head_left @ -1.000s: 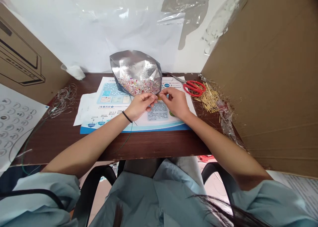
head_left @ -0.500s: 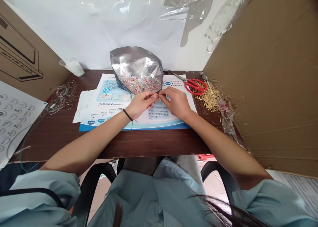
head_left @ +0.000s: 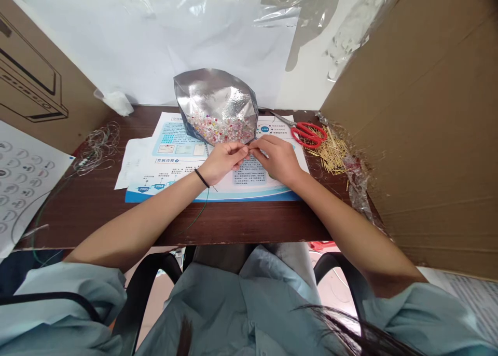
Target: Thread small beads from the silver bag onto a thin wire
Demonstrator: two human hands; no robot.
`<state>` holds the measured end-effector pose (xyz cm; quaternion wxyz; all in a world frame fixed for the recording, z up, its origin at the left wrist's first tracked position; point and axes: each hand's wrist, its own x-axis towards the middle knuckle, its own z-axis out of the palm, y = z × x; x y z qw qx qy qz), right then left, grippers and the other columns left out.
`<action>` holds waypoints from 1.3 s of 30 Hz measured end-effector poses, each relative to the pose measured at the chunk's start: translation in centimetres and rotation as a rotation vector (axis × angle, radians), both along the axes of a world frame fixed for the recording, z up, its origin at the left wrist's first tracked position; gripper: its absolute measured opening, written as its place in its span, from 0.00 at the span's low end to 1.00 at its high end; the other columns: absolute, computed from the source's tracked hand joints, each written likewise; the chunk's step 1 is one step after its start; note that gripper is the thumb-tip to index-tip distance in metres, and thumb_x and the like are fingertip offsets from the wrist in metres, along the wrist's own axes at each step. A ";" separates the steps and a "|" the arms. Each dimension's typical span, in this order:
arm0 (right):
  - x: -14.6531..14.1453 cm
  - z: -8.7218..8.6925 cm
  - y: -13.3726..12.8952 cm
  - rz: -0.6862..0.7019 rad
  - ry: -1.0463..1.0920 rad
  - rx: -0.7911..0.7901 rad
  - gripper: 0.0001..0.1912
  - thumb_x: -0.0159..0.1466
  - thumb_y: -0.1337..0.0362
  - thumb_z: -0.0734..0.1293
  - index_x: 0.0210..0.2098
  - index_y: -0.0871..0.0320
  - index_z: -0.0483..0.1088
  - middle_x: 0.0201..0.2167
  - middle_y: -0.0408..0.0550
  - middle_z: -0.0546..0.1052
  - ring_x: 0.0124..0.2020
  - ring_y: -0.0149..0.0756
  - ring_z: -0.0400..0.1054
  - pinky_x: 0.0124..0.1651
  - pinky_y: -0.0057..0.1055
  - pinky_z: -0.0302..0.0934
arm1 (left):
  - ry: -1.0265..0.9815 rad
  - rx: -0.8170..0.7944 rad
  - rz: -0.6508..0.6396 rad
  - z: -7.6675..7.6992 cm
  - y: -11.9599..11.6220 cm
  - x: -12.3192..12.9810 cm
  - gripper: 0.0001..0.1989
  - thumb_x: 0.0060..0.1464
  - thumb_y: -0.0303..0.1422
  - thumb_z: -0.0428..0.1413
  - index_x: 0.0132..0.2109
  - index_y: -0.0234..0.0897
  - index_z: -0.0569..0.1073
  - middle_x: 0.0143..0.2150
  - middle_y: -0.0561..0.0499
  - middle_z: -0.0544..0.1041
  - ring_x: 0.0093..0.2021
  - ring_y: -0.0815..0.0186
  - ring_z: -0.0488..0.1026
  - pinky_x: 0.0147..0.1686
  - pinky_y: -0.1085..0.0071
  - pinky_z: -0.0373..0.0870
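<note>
in front of the silver bag [head_left: 216, 92], likely to keep beads [head_left: 222, 129] handy, my left grip [head_left: 222, 163] and right grip [head_left: 278, 161] pinch what i cannot tell.

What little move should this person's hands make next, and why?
Perhaps ease the right hand slightly away while the left hand pinches firmly: their fingertips meet closely, so whatever tiny piece may be between them is hard to see, and a thin green thread trails below the left hand.

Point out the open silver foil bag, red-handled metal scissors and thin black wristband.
Open silver foil bag [head_left: 215, 100]: head view, shiny inner wall.
Red-handled metal scissors [head_left: 305, 133]: head view, red handles.
Thin black wristband [head_left: 201, 178]: head view, middle of band.
</note>
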<state>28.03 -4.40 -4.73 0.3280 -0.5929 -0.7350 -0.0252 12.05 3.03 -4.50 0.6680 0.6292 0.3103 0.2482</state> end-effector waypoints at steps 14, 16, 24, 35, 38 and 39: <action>0.2 0.2 0.0 0.045 0.099 -0.002 0.07 0.65 0.67 0.63 0.35 0.58 0.73 0.35 0.49 0.78 0.33 0.34 0.68 0.38 0.31 0.59 | 0.135 0.526 0.128 -0.6 -0.8 0.1 0.10 0.60 0.32 0.51 0.31 0.35 0.68 0.25 0.54 0.66 0.25 0.73 0.61 0.24 0.77 0.58; 0.6 0.7 0.0 0.043 0.157 -0.040 0.05 0.63 0.67 0.64 0.34 0.58 0.73 0.33 0.47 0.78 0.31 0.32 0.66 0.37 0.31 0.59 | 0.141 0.569 0.176 -0.4 -0.8 0.1 0.09 0.61 0.31 0.50 0.31 0.35 0.67 0.26 0.54 0.67 0.27 0.73 0.62 0.26 0.76 0.59; 2.5 2.6 -0.3 -0.032 0.200 -0.267 0.03 0.57 0.68 0.67 0.29 0.58 0.75 0.27 0.45 0.77 0.27 0.31 0.64 0.35 0.32 0.57 | -0.022 0.430 0.378 -0.8 0.0 0.3 0.13 0.65 0.37 0.47 0.32 0.38 0.61 0.28 0.52 0.67 0.26 0.73 0.63 0.25 0.75 0.61; 3.8 2.6 -0.6 0.004 0.083 -0.384 0.04 0.57 0.68 0.69 0.28 0.56 0.77 0.29 0.46 0.79 0.29 0.34 0.67 0.34 0.35 0.57 | -0.206 0.383 0.470 -0.1 -0.2 0.2 0.13 0.67 0.40 0.44 0.33 0.40 0.57 0.29 0.52 0.65 0.25 0.72 0.62 0.25 0.73 0.63; 3.7 3.4 -0.8 0.031 0.191 -0.381 0.07 0.60 0.64 0.67 0.32 0.57 0.78 0.29 0.46 0.78 0.27 0.31 0.65 0.33 0.34 0.57 | -0.108 0.553 0.408 0.2 -0.9 0.0 0.14 0.66 0.42 0.44 0.34 0.40 0.60 0.29 0.52 0.67 0.25 0.72 0.62 0.27 0.72 0.63; 3.5 3.7 -0.8 0.027 0.230 -0.375 0.09 0.62 0.63 0.66 0.33 0.57 0.78 0.29 0.45 0.78 0.26 0.31 0.64 0.32 0.33 0.57 | -0.070 0.627 0.383 0.3 -1.2 -0.1 0.14 0.66 0.42 0.44 0.34 0.39 0.61 0.30 0.51 0.68 0.27 0.71 0.63 0.28 0.72 0.63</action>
